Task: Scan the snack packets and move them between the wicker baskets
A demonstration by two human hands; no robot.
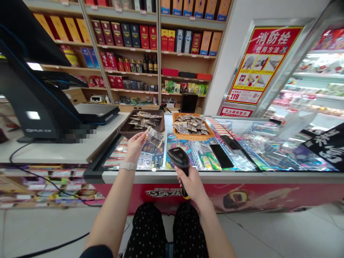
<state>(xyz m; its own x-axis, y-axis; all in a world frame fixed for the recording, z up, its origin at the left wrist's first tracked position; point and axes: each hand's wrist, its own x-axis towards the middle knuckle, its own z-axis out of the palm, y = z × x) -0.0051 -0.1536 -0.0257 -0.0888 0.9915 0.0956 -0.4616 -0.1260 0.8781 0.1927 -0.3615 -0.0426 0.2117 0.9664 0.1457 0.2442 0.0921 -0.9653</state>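
My left hand (pixel 135 145) pinches one end of a small clear snack packet (pixel 155 137) with dark contents. The packet hangs over the glass top, just in front of a dark brown woven basket (pixel 124 129) that holds several similar packets. My right hand (pixel 191 182) is wrapped around the handle of a black barcode scanner (pixel 178 157), whose head points forward above the freezer's front edge. Behind the scanner stands an orange woven basket (pixel 185 136) with a heap of the same kind of packets.
Both baskets stand on a glass-topped chest freezer (pixel 242 175). A black phone (pixel 221 156) lies on the glass at right. To the left, a checkout terminal (pixel 51 93) stands on a white counter (pixel 70 152); a black cable (pixel 45 181) hangs below. Shelves of boxed goods rise behind.
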